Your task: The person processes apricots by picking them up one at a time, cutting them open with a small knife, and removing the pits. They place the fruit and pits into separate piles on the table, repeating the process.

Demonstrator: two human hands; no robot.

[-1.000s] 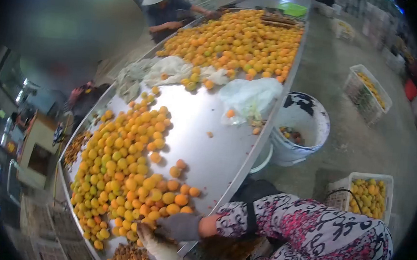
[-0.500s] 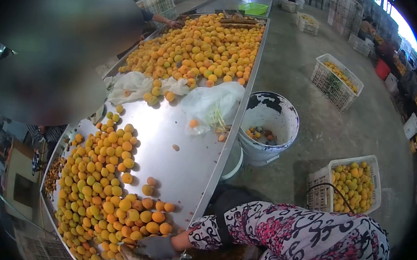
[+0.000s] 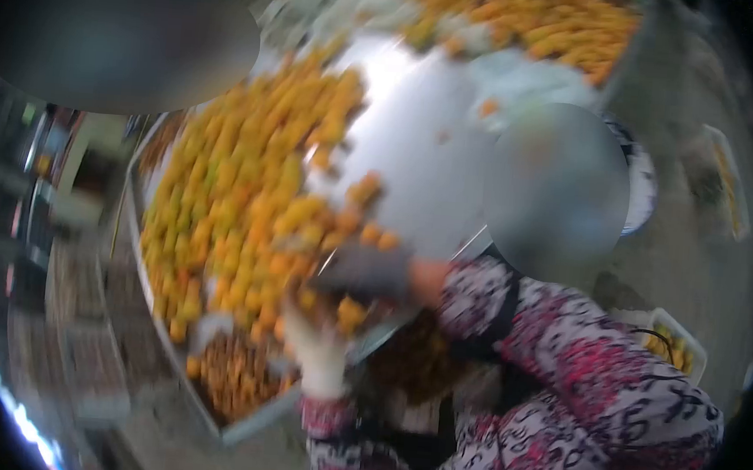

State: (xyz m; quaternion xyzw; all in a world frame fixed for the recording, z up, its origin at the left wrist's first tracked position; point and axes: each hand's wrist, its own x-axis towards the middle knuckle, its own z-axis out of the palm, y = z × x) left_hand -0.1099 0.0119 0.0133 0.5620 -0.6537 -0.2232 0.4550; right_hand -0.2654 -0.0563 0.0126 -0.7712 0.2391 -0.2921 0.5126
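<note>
In a grey glove, my right hand (image 3: 364,269) reaches in from the right over the table's near edge, at the border of a pile of yellow-orange apricots (image 3: 240,190). A thin bright line shows at its fingers, which are closed around something I cannot make out. My left hand (image 3: 320,353), in a whitish glove, comes up from below with its fingers close under the right hand. Motion smears those fingers. Several apricots lie around both hands, one of them an apricot (image 3: 351,314) just below the right hand.
The apricots lie on a metal table (image 3: 425,168) with a raised rim. Brown pits (image 3: 236,374) fill its near left corner. Plastic bags (image 3: 535,85) lie before another apricot heap (image 3: 505,17). Right of the table stand a white bucket (image 3: 642,179) and a crate of fruit (image 3: 674,343).
The view has swung left and down, so the table appears shifted and turned. My left hand's whitish glove and sleeve now show plainly beside the right hand. A blurred patch covers part of the bucket.
</note>
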